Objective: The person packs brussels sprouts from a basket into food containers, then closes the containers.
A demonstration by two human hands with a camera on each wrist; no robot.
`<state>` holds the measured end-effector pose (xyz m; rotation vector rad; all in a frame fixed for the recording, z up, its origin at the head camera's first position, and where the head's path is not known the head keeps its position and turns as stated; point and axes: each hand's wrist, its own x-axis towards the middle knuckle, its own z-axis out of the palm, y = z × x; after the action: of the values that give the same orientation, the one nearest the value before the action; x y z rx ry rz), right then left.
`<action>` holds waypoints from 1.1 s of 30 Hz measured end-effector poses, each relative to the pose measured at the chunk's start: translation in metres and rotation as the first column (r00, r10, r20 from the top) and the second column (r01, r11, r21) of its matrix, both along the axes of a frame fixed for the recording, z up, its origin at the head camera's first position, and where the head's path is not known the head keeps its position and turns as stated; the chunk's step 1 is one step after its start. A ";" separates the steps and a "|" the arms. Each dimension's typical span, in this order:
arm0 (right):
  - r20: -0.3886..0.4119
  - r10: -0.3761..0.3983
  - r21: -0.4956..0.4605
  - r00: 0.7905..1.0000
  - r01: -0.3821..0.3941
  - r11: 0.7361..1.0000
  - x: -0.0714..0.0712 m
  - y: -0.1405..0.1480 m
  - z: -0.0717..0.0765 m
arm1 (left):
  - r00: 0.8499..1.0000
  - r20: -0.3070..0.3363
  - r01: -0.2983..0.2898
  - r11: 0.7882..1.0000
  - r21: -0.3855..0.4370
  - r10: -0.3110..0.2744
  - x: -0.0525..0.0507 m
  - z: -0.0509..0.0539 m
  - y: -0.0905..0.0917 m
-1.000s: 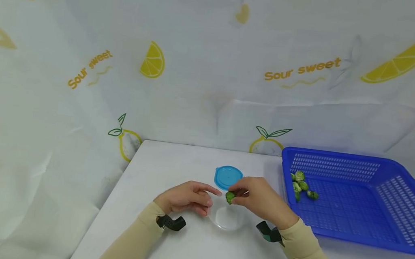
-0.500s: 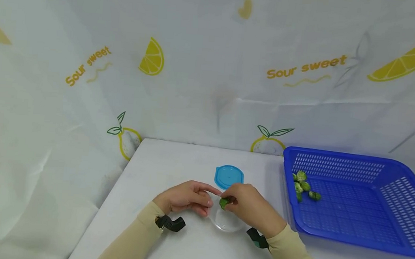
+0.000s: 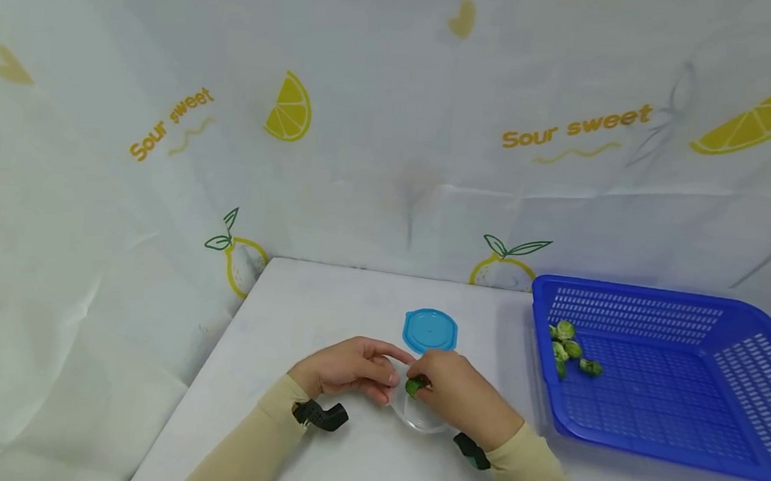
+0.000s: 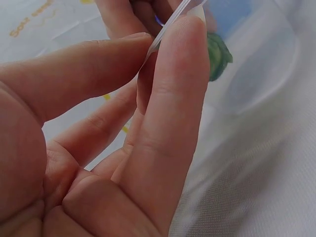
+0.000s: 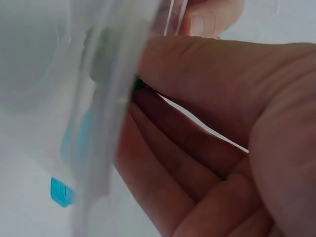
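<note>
My left hand (image 3: 353,371) pinches the rim of a clear plastic container (image 3: 420,418), thumb and finger on either side of its wall in the left wrist view. Between the thumb and fingers of my right hand (image 3: 464,398) is a green Brussels sprout (image 3: 413,387), held just inside the container's mouth. Through the clear wall the sprout (image 4: 218,57) shows in the left wrist view. In the right wrist view the fingers reach past the rim and the container wall (image 5: 106,123) partly covers the sprout. My right hand hides part of the container.
A blue lid (image 3: 430,330) lies flat on the white table (image 3: 327,296) behind the container. To the right stands a blue perforated basket (image 3: 641,442), with several Brussels sprouts (image 3: 572,350) along its left side. A lemon-printed sheet (image 3: 381,119) hangs behind the table.
My right hand has moved left and down with the Brussels sprout, from above the container into its mouth. The left hand has kept its place on the rim. The head view has shifted slightly.
</note>
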<state>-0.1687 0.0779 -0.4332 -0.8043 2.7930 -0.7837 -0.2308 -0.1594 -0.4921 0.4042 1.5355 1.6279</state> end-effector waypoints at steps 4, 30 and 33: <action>-0.027 0.002 0.023 1.000 -0.001 1.000 0.001 -0.005 -0.006 | 1.000 -0.004 0.006 1.000 0.006 -0.006 0.000 0.001 0.000; -0.090 -0.054 -0.028 0.995 0.051 0.998 0.013 0.061 0.050 | 1.000 0.004 -0.022 0.999 -0.038 0.022 0.005 -0.003 -0.002; -0.089 -0.079 -0.022 0.993 0.077 0.997 0.011 0.089 0.065 | 1.000 0.002 -0.010 0.999 -0.036 0.010 0.003 -0.002 0.002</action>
<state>-0.1580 0.1671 -0.3680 -0.7557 2.9167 -0.8067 -0.2273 -0.1570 -0.4943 0.3761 1.5651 1.6059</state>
